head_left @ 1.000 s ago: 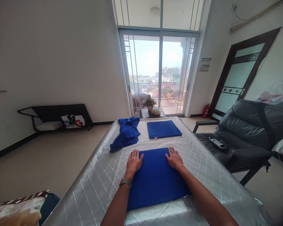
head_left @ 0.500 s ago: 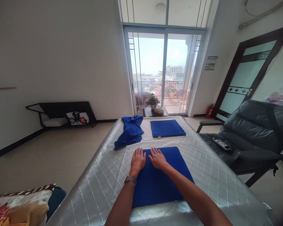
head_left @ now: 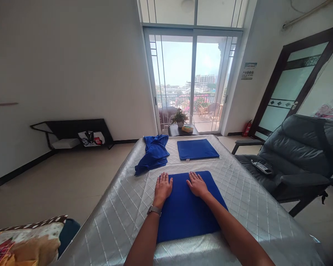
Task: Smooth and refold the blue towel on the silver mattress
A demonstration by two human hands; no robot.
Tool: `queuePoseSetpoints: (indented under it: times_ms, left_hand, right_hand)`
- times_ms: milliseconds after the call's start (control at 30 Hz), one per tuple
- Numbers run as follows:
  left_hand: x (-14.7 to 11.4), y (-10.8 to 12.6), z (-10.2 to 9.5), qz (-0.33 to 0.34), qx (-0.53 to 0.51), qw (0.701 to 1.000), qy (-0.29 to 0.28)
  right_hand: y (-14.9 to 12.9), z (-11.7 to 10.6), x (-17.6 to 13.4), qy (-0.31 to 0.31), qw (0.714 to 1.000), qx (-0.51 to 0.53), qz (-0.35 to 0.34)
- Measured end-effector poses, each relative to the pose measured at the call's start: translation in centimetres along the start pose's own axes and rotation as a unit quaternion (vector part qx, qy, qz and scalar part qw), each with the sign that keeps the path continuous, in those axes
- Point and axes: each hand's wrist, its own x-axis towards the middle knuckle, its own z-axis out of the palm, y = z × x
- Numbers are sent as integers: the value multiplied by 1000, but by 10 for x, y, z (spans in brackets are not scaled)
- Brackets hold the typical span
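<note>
A flat blue rectangle of cloth point(head_left: 187, 218) lies in front of me on a silvery quilted mattress point(head_left: 116, 221). My left hand point(head_left: 163, 188) rests flat on its far left corner, fingers stretched forward. My right hand point(head_left: 197, 184) lies flat near the far edge, right of the middle, with its fingers a little spread. Neither hand grips anything. Beyond them is a second flat blue cloth point(head_left: 198, 149) with a small white tag at its near edge. Left of that sits a crumpled blue cloth point(head_left: 155, 151).
A dark recliner point(head_left: 291, 159) with a power strip point(head_left: 262, 167) on its seat stands right of the mattress. Patterned bedding point(head_left: 30, 240) is at the lower left. A small table with a potted plant point(head_left: 180, 117) stands past the far edge, before a glass sliding door point(head_left: 173, 70).
My right hand has slid to the right across the far part of the cloth, away from my left hand. The left hand stays at the corner. The view has tilted slightly.
</note>
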Motion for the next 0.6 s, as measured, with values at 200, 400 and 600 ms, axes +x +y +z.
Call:
queuePoseSetpoints:
  times_ms: [200,400,600]
  left_hand:
    - [1,-2,5,-2,-5,1000,-1]
    - [1,-2,6,11,8,1000,15]
    - [1,-1,6,7,10,1000,14]
  right_hand:
    - [59,-10,-1,1,996,-31,88]
    - [76,-13,0,-8,992,-45,118]
    - [44,-25,-3,35,990,-81,109]
